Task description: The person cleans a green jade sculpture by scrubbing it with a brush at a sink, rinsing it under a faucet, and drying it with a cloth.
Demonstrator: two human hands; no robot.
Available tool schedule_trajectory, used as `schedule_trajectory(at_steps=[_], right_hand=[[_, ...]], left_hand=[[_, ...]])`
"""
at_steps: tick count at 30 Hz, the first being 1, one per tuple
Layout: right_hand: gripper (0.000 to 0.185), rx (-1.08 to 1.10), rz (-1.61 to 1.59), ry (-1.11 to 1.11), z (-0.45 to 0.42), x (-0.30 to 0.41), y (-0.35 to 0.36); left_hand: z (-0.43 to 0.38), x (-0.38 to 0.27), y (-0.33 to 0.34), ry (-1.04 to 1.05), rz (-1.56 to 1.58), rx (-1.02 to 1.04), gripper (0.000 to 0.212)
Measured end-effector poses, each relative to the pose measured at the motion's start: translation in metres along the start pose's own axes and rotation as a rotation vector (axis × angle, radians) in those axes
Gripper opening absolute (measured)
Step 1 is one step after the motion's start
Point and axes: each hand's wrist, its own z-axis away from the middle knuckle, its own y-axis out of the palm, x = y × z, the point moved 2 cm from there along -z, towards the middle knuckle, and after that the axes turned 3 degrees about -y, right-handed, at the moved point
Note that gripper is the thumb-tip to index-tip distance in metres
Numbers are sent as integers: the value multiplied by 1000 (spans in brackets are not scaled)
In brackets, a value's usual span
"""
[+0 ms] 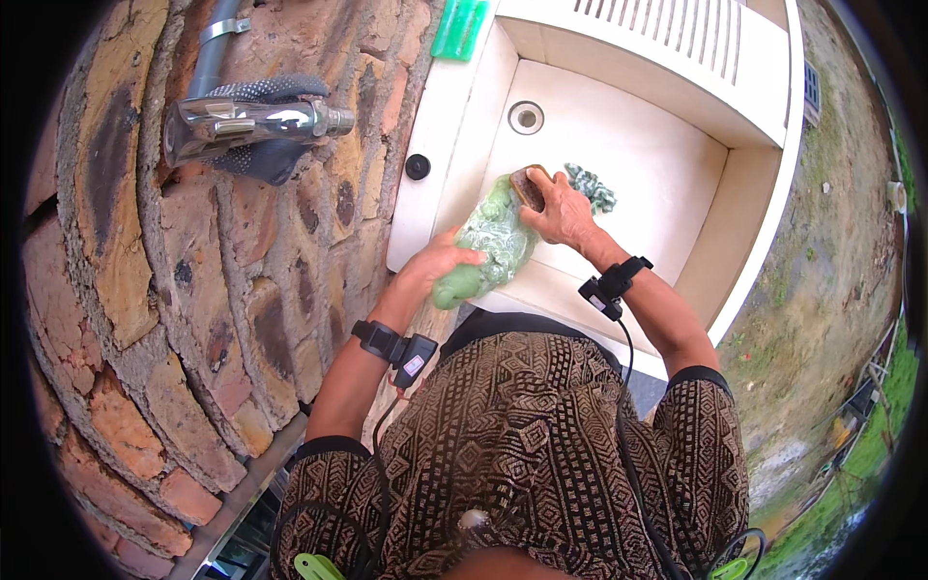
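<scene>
A green, translucent plastic item shaped like a slipper [500, 243] is coated in white suds and tilted over the near left wall of a pale laundry sink [652, 159]. My left hand [444, 259] grips its lower left side, thumb on top. In my right hand [564, 210] is a brown scrubbing brush [528, 190], pressed against the upper end of the green item. The brush's underside is hidden. Just right of my right fingers, a crumpled green-and-white cloth [591, 188] lies on the basin floor.
A chrome tap [246, 127] with a dark dotted glove [264, 161] draped on it juts from the brick wall [217, 290]. On the sink's left ledge sit a black plug [417, 167] and green soap bars [460, 29]. The drain [525, 117] and a ribbed washboard [660, 36] lie beyond my hands.
</scene>
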Motion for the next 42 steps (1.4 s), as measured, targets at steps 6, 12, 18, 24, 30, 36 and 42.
schedule_trajectory(at_steps=[6, 12, 18, 24, 30, 36, 42], right_hand=[[62, 182, -246, -168, 24, 19, 4], [59, -18, 37, 98, -10, -16, -6], [62, -252, -342, 198, -16, -79, -9], [66, -151, -290, -68, -10, 9, 22], [66, -256, -84, 167, -43, -35, 11], [72, -179, -287, -117, -11, -1, 36], [70, -241, -145, 232, -44, -63, 15]], left_hand=[[3, 0, 3, -15, -55, -29, 65], [5, 1, 10, -14, -40, -104, 65], [-1, 7, 2, -10, -54, -89, 65], [3, 2, 7, 6, -55, -109, 66], [2, 0, 6, 3, -116, -96, 67], [0, 4, 3, -8, -60, -82, 68], [4, -5, 11, -33, -128, -110, 73]])
